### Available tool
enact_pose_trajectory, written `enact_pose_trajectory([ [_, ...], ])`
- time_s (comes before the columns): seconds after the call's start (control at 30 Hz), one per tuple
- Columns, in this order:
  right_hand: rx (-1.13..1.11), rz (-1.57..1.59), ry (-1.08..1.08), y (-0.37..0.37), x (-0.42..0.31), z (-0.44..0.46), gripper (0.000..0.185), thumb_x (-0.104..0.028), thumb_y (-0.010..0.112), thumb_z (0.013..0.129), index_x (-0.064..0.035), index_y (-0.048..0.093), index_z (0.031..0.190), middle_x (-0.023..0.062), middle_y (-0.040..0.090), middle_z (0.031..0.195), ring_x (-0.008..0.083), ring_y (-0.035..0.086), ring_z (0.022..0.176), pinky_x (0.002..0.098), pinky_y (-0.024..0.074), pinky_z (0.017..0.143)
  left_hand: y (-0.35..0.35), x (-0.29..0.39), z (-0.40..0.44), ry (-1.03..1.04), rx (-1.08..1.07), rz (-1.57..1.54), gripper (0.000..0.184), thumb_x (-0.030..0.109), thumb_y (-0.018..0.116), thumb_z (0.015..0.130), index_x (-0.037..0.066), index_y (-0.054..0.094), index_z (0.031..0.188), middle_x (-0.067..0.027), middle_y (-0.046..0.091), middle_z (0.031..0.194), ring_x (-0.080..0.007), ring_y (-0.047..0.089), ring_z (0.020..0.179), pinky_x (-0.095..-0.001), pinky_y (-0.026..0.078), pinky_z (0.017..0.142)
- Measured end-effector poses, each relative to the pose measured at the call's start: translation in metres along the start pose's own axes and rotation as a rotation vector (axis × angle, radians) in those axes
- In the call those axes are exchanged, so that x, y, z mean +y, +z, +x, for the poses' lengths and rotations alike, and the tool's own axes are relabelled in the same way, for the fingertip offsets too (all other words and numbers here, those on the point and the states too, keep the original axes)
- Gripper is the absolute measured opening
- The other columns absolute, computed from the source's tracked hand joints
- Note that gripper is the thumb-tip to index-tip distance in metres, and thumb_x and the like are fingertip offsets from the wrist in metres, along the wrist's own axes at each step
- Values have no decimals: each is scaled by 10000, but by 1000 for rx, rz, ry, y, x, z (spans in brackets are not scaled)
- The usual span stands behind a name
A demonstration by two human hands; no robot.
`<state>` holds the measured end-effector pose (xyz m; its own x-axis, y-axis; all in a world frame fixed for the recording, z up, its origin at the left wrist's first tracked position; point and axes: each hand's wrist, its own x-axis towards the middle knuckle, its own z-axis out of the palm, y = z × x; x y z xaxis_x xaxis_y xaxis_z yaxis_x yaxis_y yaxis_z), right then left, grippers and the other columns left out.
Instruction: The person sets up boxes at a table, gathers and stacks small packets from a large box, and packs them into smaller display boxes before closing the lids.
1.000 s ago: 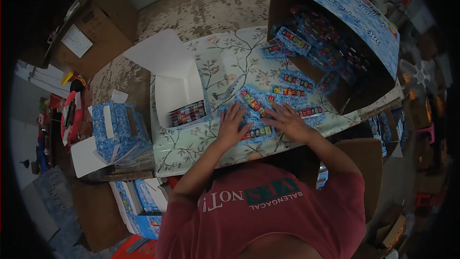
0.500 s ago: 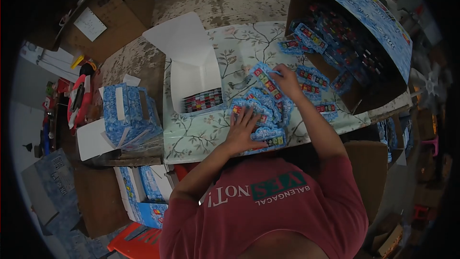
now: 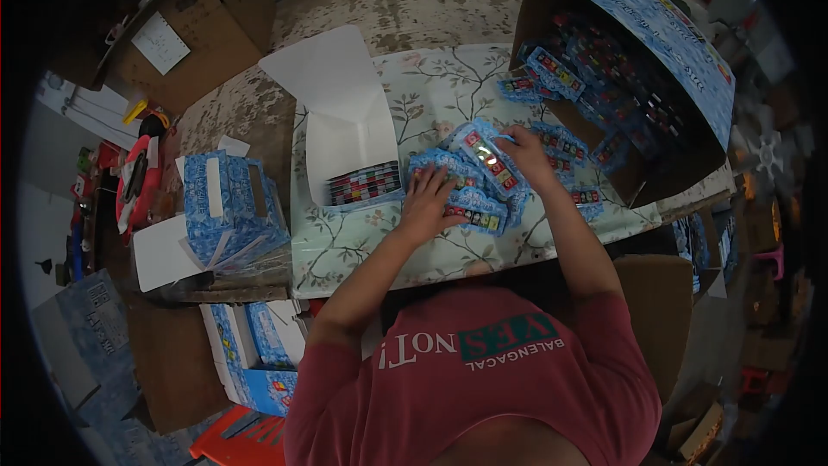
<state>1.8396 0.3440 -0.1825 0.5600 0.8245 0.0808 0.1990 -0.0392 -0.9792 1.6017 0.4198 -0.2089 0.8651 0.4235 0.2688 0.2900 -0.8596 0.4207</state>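
Several blue packets with coloured strips lie overlapping on the flowered cloth. My left hand rests on the left side of this pile, fingers spread. At the pile's upper right, my right hand pinches the edge of a blue packet whose strip shines. Another packet lies just right of my left fingertips. Left of the pile stands a white box with its lid raised and rows of packets inside. More packets lie to the right of my right hand.
A large blue carton lies on its side at the right, full of packets. Closed blue boxes stand at the left table edge. A brown carton is at the back left. An orange chair shows below.
Since a second ago my right hand has lifted off the pile and gripped a packet. In the last half second, that packet moved slightly down over the pile. The view has also shifted.
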Motion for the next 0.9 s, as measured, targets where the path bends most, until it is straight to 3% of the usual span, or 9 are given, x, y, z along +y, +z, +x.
enact_pose_trajectory([
  [0.13, -211, -130, -46, 41, -1, 11, 179, -158, 654, 799, -3, 598, 868, 92, 613, 785, 176, 575, 740, 304, 452, 679, -7, 15, -28, 48, 8, -14, 604, 267, 708, 739, 51, 464, 1247, -156, 425, 1321, -326, 328, 1291, -523, 235, 1047],
  [0.2, -344, -462, -316, 65, 1, 12, 175, -154, 654, 781, -19, 612, 884, 154, 625, 811, 296, 605, 793, 365, 468, 707, -9, 18, -41, 51, 62, -1, 516, 225, 690, 752, 56, 493, 1198, -154, 476, 1261, -331, 387, 1245, -509, 268, 1029],
  [0.23, -384, -696, -312, 75, 2, 8, 223, -176, 672, 758, -43, 605, 924, 164, 607, 904, 325, 589, 841, 358, 458, 759, -9, 20, -48, 27, 51, -67, 436, 185, 681, 753, 61, 519, 1138, -144, 521, 1178, -327, 453, 1154, -473, 328, 975],
  [0.33, -364, -717, -492, 80, -5, 9, 209, -155, 675, 753, -40, 600, 910, 155, 603, 887, 324, 586, 847, 358, 461, 755, -11, 23, -64, 24, 31, -138, 298, 132, 669, 754, 66, 553, 1021, -125, 576, 1040, -313, 540, 997, -407, 418, 858],
  [0.43, -354, -473, -300, 69, -19, 8, 158, -105, 655, 757, -32, 583, 877, 147, 592, 879, 342, 575, 855, 385, 463, 739, -15, 22, -73, 23, 19, -152, 243, 122, 666, 754, 67, 571, 970, -119, 589, 993, -299, 566, 931, -371, 459, 783],
  [0.5, -360, -459, -325, 64, -41, -10, 150, -83, 643, 762, -32, 574, 885, 146, 588, 886, 348, 577, 858, 401, 464, 731, -22, 23, -72, 8, 17, -163, 246, 125, 667, 754, 68, 579, 976, -121, 590, 1002, -296, 572, 931, -365, 469, 771],
  [0.6, -384, -534, -396, 64, -56, -50, 162, -54, 628, 768, -35, 555, 912, 153, 583, 901, 356, 580, 866, 420, 465, 721, -27, 27, -66, 27, 289, -138, 300, 144, 675, 752, 69, 579, 1027, -123, 602, 987, -310, 584, 906, -373, 467, 790],
  [0.8, -322, -641, -342, 45, -26, -58, 276, -40, 644, 749, -8, 566, 1011, 178, 607, 1001, 348, 603, 901, 402, 490, 768, -9, 11, -80, -114, 195, -194, 325, 196, 691, 763, 54, 577, 1033, -120, 590, 1031, -332, 585, 898, -400, 475, 773],
  [0.9, -514, -535, -103, 25, -22, -45, 290, -63, 656, 764, -27, 589, 1044, 179, 622, 1036, 316, 610, 962, 367, 492, 799, -12, 7, -83, -119, 34, -319, 327, 210, 703, 758, 43, 586, 1013, -129, 581, 1067, -339, 588, 892, -397, 482, 759],
])
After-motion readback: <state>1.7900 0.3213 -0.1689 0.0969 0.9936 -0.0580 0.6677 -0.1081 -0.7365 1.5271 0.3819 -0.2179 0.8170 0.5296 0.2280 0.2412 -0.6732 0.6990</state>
